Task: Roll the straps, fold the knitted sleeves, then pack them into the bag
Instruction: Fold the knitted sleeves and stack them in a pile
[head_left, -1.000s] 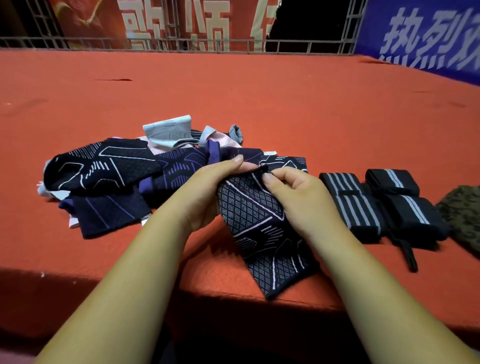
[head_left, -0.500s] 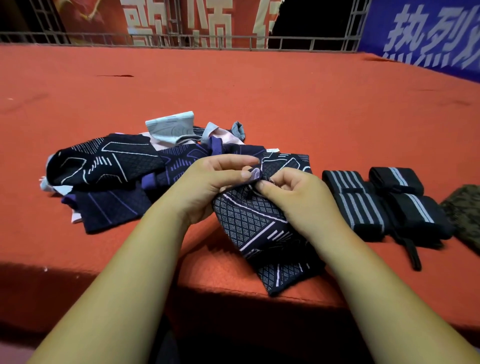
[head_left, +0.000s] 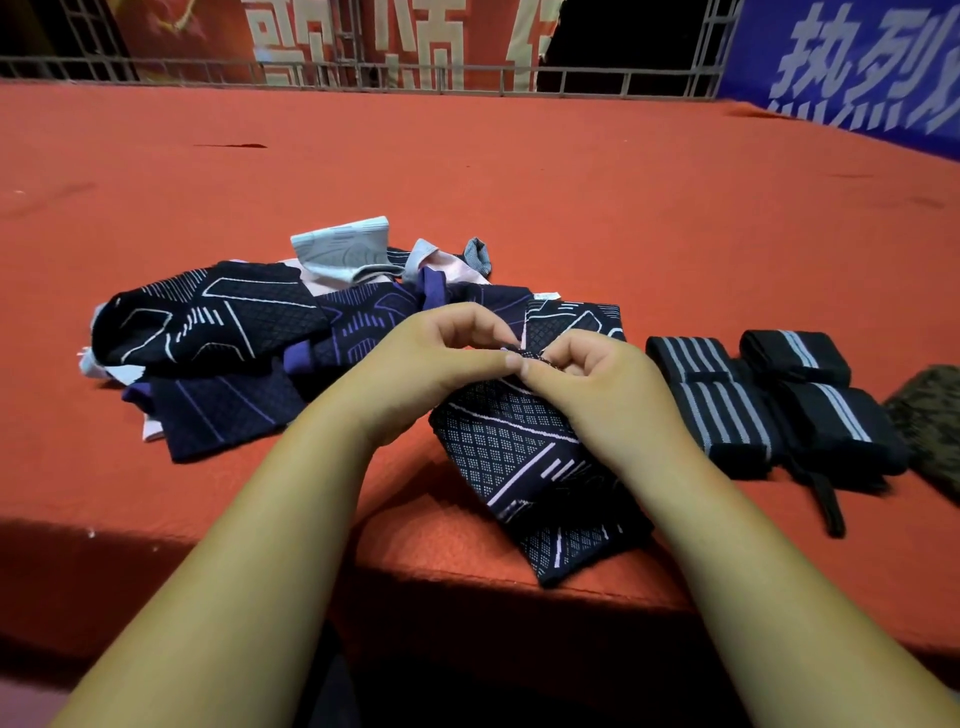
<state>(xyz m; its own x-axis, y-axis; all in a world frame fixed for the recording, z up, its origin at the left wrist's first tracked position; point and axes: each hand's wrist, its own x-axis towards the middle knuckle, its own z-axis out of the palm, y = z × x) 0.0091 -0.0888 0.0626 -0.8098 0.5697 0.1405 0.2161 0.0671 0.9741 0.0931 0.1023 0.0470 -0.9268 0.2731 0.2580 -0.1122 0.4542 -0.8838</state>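
Two pinches are held on the top edge of one dark patterned knitted sleeve (head_left: 519, 467), which lies at the near edge of the bench (head_left: 467, 182): the left hand (head_left: 441, 364) and the right hand (head_left: 597, 395) are curled, fingertips together. Folding is judged to be in hand, since rolled straps (head_left: 727, 405) are set toward the right edge. Next, the pinched end should be laid evenly over the sleeve's length.

Left hand (head_left: 436, 364) and right hand (head_left: 597, 395) are both pinching the top end of a dark patterned knitted sleeve (head_left: 524, 467), which runs down toward 5 o'clock to the red tabletop's (head_left: 519, 182) near edge. The messy sleeve pile (head_left: 234, 332) sits at 10 o'clock from the hands. Two rolled striped straps (head_left: 717, 395) lie side by side at 3 o'clock, with some camo-print fabric (head_left: 930, 421) just past them.
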